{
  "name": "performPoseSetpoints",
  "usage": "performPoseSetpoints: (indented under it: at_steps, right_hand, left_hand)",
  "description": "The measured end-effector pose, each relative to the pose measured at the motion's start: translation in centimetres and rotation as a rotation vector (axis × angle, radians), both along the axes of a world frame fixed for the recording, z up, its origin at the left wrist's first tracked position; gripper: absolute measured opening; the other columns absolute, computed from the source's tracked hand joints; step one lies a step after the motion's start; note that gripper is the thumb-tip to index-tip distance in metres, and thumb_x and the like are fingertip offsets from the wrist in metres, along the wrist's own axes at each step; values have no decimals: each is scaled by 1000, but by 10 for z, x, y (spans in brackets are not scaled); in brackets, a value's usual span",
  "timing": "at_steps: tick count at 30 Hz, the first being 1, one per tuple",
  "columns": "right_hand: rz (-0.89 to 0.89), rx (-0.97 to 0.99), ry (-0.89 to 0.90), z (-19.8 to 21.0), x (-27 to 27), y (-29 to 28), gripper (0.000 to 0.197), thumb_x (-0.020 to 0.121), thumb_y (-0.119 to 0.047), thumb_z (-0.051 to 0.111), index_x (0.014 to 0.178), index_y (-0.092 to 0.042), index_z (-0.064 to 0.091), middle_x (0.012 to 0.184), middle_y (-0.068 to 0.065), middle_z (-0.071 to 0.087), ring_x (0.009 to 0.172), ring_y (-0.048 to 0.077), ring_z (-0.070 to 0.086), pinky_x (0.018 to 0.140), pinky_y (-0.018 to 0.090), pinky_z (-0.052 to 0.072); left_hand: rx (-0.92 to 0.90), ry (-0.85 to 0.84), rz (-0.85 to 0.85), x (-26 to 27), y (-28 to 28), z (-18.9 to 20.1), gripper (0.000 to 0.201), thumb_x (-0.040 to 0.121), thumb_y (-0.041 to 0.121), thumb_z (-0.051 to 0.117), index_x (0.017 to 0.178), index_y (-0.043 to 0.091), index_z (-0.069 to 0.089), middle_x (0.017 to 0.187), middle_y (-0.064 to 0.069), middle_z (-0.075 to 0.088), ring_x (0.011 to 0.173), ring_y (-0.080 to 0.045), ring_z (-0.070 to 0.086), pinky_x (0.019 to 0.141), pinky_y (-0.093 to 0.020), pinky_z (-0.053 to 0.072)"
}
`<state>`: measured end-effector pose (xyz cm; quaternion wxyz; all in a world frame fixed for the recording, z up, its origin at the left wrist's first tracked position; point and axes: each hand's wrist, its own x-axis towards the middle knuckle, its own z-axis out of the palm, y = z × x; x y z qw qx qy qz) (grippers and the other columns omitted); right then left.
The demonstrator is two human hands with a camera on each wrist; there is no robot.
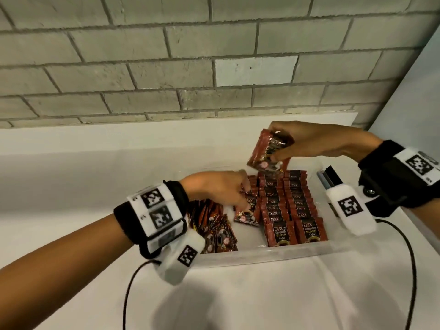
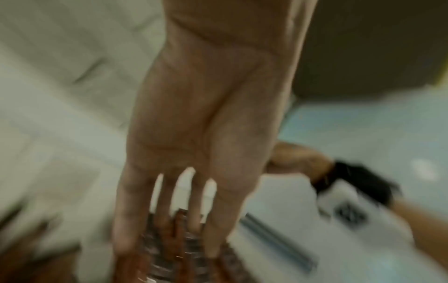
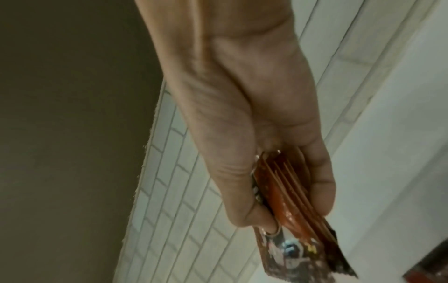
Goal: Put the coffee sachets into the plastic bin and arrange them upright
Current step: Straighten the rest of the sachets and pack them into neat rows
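The right hand [image 1: 316,141] pinched a small stack of coffee sachets [image 1: 270,151] between thumb and fingers above the far end of the clear plastic bin [image 1: 262,254] on the white table [image 1: 71,175] — gripped by the top edges, probably so they drop in upright. The left hand [image 1: 219,189], fingers spread, pressed a leaning sachet [image 1: 248,210] beside the two standing rows [image 1: 288,206] (likely propping it). A loose pile [image 1: 214,229] lay at the bin's left side — not yet stood up.
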<state>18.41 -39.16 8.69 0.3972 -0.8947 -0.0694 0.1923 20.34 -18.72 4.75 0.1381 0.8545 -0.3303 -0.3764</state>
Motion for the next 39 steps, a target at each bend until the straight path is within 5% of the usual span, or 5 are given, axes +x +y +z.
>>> performPoseSetpoints:
  at_steps: [4, 11, 21, 31, 39]
  right_hand:
    - [-204, 40, -33, -8, -4, -23, 26, 86, -8, 65, 104, -22, 52, 105, 4, 64, 94, 14, 64, 69, 16, 51]
    - [-245, 77, -56, -12, -18, -36, 29, 86, -10, 65, 111, -17, 52, 104, 3, 66, 83, 4, 66, 64, 10, 51]
    - [-206, 25, -44, -15, -17, -37, 36, 83, -14, 69, 114, -16, 52, 109, 2, 66, 99, 19, 64, 85, 28, 52]
    - [-201, 9, -1, -19, -13, -30, 31, 84, -13, 68, 110, -17, 51, 109, 4, 65, 95, 17, 64, 74, 20, 50]
    - [-182, -7, 16, -20, -13, -30, 34, 84, -14, 68, 113, -15, 50, 112, 5, 64, 100, 21, 64, 85, 29, 54]
  left_hand:
    - [504, -392, -566, -6, -14, -16, 44, 100, 37, 38, 141, 21, 41, 155, 0, 15, 139, -33, 20, 105, -51, 35]
    - [719, -334, -684, -9, -29, -44, 58, 97, 57, 23, 150, 36, 12, 158, 14, -10, 144, -28, -16, 113, -57, 0]
    - [723, -374, -625, -12, -29, -49, 72, 91, 65, 30, 151, 34, 3, 158, 7, -11, 144, -30, -16, 112, -58, 10]
    - [637, -491, -615, -8, -23, -54, 68, 89, 67, 33, 148, 39, 14, 157, 0, -20, 143, -32, -18, 114, -53, 5]
    - [655, -506, -621, -10, -20, -54, 71, 89, 68, 32, 149, 37, 11, 155, -8, -26, 143, -34, -17, 114, -52, 2]
